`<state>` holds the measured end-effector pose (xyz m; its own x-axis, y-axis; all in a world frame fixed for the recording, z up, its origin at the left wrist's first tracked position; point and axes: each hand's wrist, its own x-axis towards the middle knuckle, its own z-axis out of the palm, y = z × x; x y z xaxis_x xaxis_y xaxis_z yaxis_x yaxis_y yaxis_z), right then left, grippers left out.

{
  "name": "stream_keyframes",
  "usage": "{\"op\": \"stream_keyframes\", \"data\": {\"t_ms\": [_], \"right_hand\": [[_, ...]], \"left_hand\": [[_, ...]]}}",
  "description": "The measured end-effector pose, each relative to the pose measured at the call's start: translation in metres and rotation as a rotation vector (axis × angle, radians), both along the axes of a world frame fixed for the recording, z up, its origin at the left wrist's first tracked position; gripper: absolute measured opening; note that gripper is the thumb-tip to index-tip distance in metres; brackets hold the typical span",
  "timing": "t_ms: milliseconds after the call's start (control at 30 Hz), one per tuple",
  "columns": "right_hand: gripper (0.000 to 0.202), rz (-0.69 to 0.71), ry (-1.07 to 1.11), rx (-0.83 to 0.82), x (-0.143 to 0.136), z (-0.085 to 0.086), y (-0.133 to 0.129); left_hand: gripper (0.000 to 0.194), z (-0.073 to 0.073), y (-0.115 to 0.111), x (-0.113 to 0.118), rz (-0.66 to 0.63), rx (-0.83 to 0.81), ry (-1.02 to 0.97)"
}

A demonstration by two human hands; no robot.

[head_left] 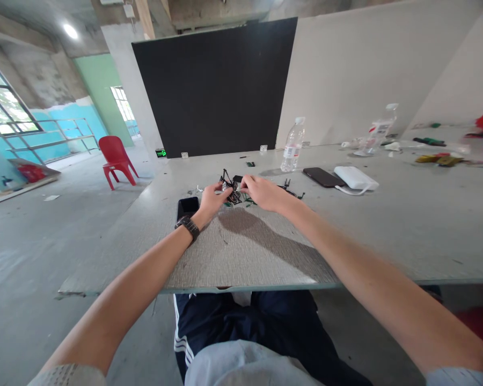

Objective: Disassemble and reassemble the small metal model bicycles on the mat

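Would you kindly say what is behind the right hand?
A small dark piece lies on the table behind the right hand, with the panel beyond. Black parts show past the wrist. What the hand covers cannot be seen.

The tabletop (140, 262) looks rough-textured, the bottles (293, 150) clear glossy plastic, the chair (115, 154) smooth plastic.

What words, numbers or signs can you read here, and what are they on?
No word or number is clear enough to read.
Green lit sign beside the black board: too small.
Nearer bottle's label: too small.
Farther bottle's label: blurred.
Left sleeve: rows of dark marks, too small.
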<state>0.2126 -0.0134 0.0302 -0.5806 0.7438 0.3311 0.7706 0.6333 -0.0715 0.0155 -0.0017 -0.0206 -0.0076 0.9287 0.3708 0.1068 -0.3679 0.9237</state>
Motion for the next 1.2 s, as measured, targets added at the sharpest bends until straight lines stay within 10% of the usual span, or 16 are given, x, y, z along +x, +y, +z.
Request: {"op": "stream_keyframes", "data": {"t_ms": [267,733,1200], "right_hand": [[0.030,-0.125,-0.206,0.146,-0.004,0.007,-0.006],[0.022,-0.112,0.229,-0.229,-0.005,0.003,0.000],[0.015,-0.110,-0.094,0.010,0.000,0.005,-0.004]], "left_hand": [[0.021,0.005,-0.003,-0.001,0.036,0.045,0.000],[0.028,0.010,-0.004,-0.005,0.073,0.141,0.156],[0.040,0.001,0.004,-0.009,0.092,0.141,0.140]]}}
